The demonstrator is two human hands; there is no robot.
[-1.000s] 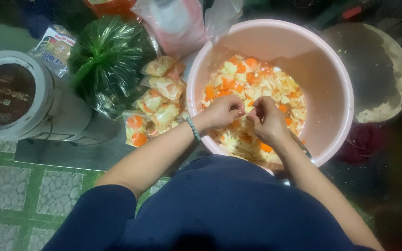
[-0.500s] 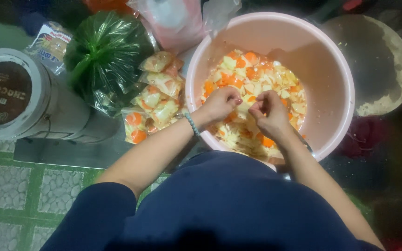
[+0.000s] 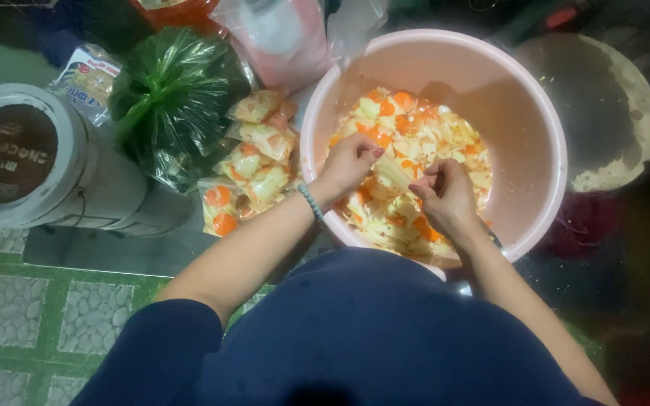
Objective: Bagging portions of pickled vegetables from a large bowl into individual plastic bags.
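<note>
Head view: vegetable pieces (image 3: pixel 408 162) between fingers (image 3: pixel 426 184).

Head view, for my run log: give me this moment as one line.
left hand: over chopped vegetables | right hand: pinching a pale piece | pink basin: holds mix | filled clear bags: beside basin

A: Hand positions?
B: Left hand (image 3: pixel 351 162) and right hand (image 3: pixel 445 197) are inside the pink basin (image 3: pixel 536 135), both gripping a small clear bag (image 3: pixel 391 174) over the chopped vegetables (image 3: pixel 415 135).
A: Left of the basin?
B: Filled bags (image 3: pixel 253 169), a green bag (image 3: pixel 171 98), a tin (image 3: pixel 20 154).
</note>
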